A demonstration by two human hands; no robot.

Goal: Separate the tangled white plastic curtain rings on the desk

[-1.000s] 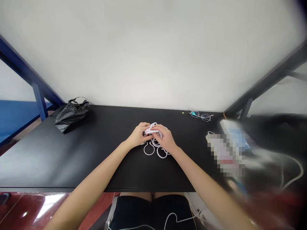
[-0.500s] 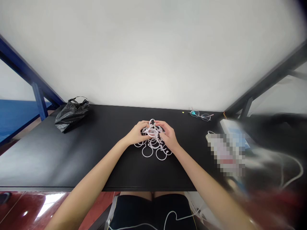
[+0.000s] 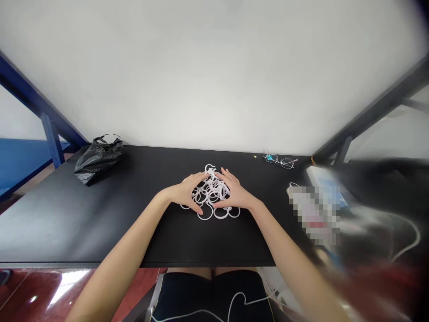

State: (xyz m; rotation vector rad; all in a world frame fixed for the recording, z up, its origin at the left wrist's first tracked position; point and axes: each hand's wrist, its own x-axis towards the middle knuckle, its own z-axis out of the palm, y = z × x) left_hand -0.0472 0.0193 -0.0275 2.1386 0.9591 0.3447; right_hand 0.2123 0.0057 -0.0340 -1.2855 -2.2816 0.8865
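Note:
A heap of several white plastic rings lies in the middle of the black table. My left hand rests flat on the heap's left side, fingers stretched out. On the right side my right hand lies the same way, fingers spread and pointing inward. The two hands cup the heap between them, and neither grips a ring. A few rings stick out toward me below the fingers.
A crumpled black plastic bag sits at the table's back left. A pair of glasses lies at the back right by the wall. To the right are a blurred-out object, a white box and white cables.
Both hands held a bunch of rings lifted off the table; now the rings lie spread in a heap and both hands have opened flat beside it.

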